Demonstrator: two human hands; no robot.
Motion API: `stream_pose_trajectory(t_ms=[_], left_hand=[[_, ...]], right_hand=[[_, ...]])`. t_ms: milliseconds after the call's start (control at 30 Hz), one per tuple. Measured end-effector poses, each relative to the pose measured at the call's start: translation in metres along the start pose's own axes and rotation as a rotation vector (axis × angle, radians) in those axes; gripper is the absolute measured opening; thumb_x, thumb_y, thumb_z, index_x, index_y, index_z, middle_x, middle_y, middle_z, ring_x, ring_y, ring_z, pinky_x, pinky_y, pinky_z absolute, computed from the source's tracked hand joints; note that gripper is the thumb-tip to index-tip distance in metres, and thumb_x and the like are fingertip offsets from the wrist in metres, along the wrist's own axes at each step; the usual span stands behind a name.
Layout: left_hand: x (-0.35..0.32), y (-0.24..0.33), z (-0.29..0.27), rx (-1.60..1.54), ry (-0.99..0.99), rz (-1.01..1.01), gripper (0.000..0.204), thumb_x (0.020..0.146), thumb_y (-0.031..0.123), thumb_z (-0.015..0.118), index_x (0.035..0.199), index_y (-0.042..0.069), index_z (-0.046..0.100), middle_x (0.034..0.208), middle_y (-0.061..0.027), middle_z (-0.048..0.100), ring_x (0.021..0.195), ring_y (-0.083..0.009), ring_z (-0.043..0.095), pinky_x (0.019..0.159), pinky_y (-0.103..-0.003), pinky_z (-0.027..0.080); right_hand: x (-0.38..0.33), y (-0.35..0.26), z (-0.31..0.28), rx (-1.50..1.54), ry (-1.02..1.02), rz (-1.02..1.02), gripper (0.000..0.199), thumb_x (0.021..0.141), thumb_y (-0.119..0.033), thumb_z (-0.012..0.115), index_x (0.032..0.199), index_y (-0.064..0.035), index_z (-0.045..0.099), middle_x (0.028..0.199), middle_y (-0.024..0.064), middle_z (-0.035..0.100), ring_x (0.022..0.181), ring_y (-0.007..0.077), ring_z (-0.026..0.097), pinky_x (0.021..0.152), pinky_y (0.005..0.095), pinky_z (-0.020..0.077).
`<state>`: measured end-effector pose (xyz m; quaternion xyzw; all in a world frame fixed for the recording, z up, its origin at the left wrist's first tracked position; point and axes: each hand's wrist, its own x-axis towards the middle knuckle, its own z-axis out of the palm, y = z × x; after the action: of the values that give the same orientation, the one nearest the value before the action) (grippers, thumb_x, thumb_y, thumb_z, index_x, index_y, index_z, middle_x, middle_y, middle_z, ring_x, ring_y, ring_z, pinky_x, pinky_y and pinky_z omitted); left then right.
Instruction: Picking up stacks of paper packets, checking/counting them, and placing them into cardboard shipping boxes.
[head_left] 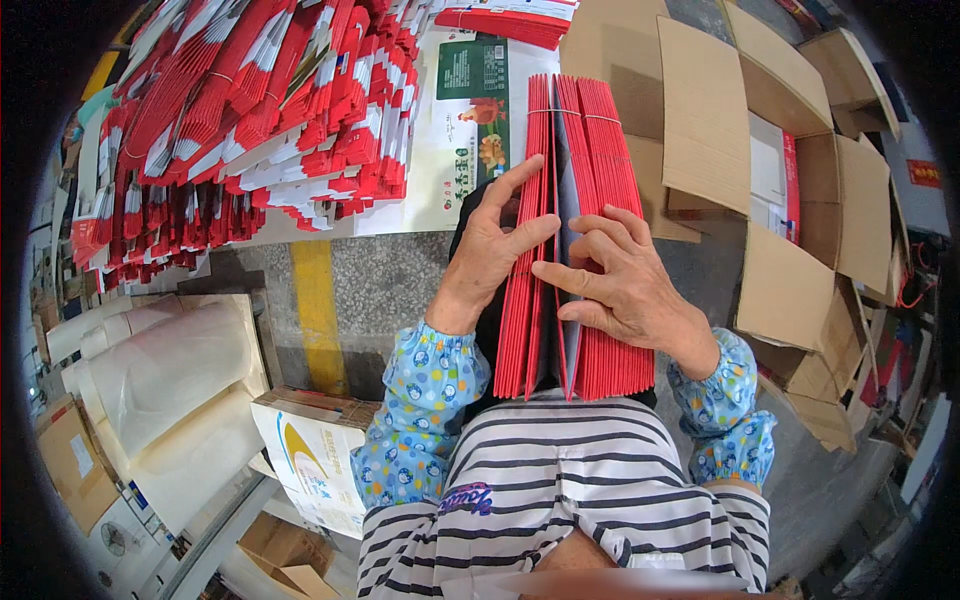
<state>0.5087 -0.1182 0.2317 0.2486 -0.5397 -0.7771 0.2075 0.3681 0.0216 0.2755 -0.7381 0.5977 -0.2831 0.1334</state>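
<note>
A thick bundle of red folded flat cartons [615, 330] stands on edge in my lap, with thin bands across its far end. A gap runs down its length, showing a grey-white inner panel [570, 190]. My left hand [487, 245] lies against the left part of the bundle, index finger stretched along the edges and thumb reaching toward the gap. Over the right part rests my right hand [625, 280], its fingers bent and apart. Its index finger and thumb reach across to the edges beside the gap. The undersides of the cartons are hidden.
A large heap of banded red-and-white cartons [270, 110] covers the table at the far left. A green-and-white printed sheet [440, 130] lies beside it. Open brown cardboard boxes [790, 290] stand at right. A printed white carton [310, 460] and plastic-covered boards [180, 380] are at left.
</note>
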Motion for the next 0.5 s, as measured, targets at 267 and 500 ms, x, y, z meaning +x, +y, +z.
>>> stream_pose_trajectory(t_ms=[267,500], left_hand=[[-0.001,-0.003,0.001,0.031,0.016,0.0,0.061,0.086,0.012,0.067,0.142,0.008,0.043,0.135,-0.0093,0.046,0.123,-0.0175,0.046,0.099,-0.03,0.043],[0.0,-0.009,-0.005,0.039,0.02,0.038,0.059,0.088,0.014,0.066,0.142,0.009,0.044,0.14,-0.0102,0.044,0.128,-0.0196,0.043,0.106,-0.031,0.037]], right_hand=[[-0.001,0.0,0.001,0.039,-0.008,0.017,0.04,0.085,-0.042,0.064,0.114,-0.0135,0.069,0.092,0.007,0.056,0.112,0.0303,0.052,0.104,0.051,0.0311],[-0.003,0.002,0.0,0.056,0.01,0.016,0.04,0.084,-0.04,0.066,0.112,-0.0117,0.07,0.091,0.007,0.057,0.111,0.0304,0.053,0.104,0.0508,0.0318]])
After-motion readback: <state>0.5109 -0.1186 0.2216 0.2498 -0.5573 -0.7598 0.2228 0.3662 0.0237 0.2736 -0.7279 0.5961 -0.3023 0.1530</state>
